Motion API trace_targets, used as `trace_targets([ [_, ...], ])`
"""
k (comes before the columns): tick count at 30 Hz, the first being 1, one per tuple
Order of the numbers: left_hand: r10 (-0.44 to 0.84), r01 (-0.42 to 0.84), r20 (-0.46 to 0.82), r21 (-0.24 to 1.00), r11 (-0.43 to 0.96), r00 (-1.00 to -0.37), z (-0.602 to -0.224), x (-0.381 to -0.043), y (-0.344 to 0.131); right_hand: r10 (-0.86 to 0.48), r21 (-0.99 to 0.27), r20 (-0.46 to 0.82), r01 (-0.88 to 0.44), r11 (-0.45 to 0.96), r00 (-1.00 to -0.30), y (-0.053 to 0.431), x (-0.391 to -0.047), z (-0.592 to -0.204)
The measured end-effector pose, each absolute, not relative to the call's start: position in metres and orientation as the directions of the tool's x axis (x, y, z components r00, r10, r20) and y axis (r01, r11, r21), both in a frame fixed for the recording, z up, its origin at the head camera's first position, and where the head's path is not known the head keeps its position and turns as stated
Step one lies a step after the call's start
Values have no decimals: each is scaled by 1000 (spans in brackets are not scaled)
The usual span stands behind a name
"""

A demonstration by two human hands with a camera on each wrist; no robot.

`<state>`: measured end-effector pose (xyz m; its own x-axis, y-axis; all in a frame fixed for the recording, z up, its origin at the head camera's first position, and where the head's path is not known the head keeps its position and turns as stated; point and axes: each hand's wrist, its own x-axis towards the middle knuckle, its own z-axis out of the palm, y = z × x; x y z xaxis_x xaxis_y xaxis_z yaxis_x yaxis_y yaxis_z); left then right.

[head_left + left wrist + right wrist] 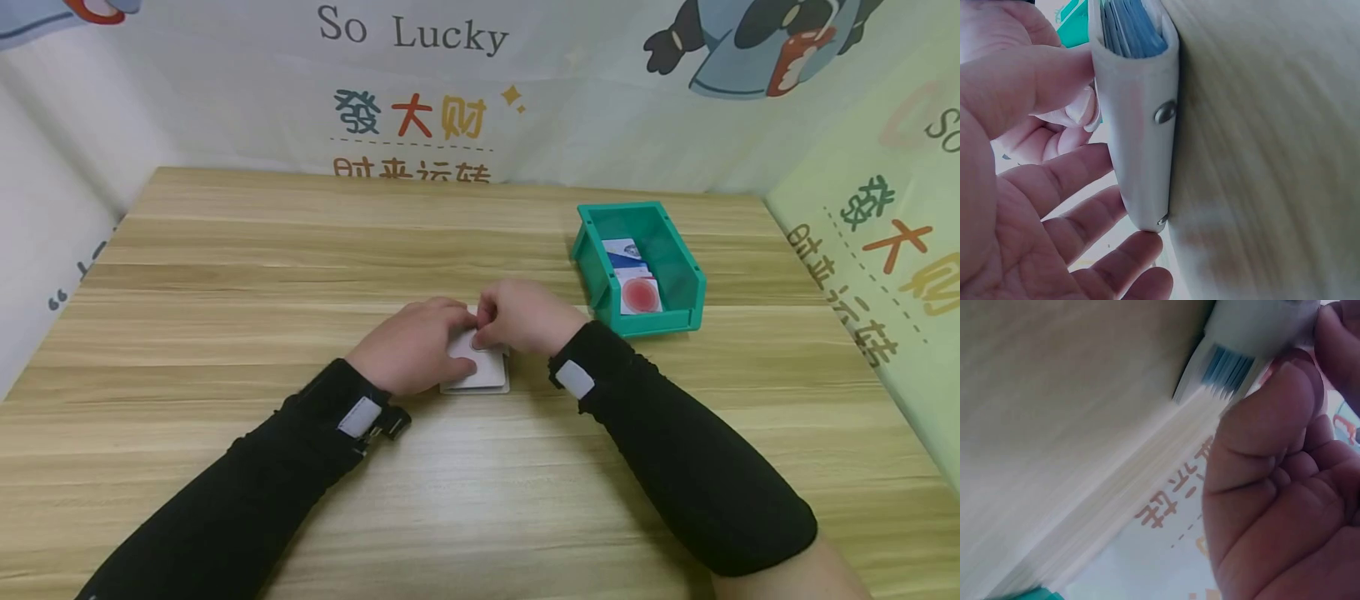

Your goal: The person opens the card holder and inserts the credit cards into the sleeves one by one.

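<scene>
A small white card holder [487, 371] lies on the wooden table in front of me. The left wrist view shows metal snap studs on its white edge and a stack of bluish leaves or sleeves [1132, 31] inside. My left hand [416, 346] holds the holder from the left, thumb on its top and fingers along its far side. From the right, my right hand [528, 317] pinches a part of the cover between thumb and forefinger; exactly which part is hidden by the fingers. In the right wrist view the blue leaves [1229, 369] show beyond the right thumb.
A teal open bin [682, 283] stands to the right, behind my right forearm, with several cards [630, 258] in it, one bearing a red circle. A printed cloth [247, 92] hangs behind the table [225, 292] and at both sides.
</scene>
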<state>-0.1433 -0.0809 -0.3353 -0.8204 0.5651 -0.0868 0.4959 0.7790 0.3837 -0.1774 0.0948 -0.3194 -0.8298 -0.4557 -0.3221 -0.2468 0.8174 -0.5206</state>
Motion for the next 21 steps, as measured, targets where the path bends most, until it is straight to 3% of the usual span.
trace_targets([
  [21,567,499,-99,368,784,-818,-333,-143,-80,-421,-501,-378,-200,842,-825,98,-191,-317],
])
